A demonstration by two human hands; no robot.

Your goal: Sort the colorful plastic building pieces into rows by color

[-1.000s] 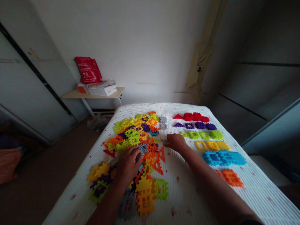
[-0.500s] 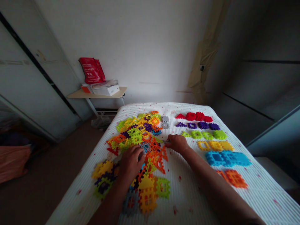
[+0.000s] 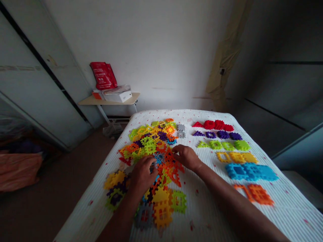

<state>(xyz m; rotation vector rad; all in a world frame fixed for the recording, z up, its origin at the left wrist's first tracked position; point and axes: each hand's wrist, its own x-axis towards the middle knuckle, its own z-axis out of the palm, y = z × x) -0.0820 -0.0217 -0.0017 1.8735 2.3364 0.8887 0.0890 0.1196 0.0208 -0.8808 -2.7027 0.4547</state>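
A heap of colourful interlocking plastic building pieces [image 3: 147, 144] is spread over the left half of the bed. My left hand [image 3: 143, 171] rests low over the heap's near part, fingers curled. A grey piece [image 3: 152, 165] shows in part between its thumb and fingers. At the heap's right side is my right hand [image 3: 188, 156], its bent fingers and thumb apart over orange triangular pieces [image 3: 170, 156]; no held piece shows. Between the hands lies a blue-grey piece [image 3: 159, 157]. Two grey square pieces [image 3: 181, 127] stand beyond my right hand.
Rows of pieces lie on the right: red [image 3: 214, 125], purple [image 3: 223, 134], green [image 3: 215, 145], yellow [image 3: 236, 157], blue [image 3: 251, 171] and orange [image 3: 261, 194]. A striped white sheet [image 3: 202, 208] covers the bed. Behind, a small table [image 3: 91, 100] holds boxes and a red bag [image 3: 103, 75].
My right hand has moved left onto the edge of the heap; the small grey piece seen at its fingertips is out of sight. My left hand stays nearly in place. The view has shifted slightly.
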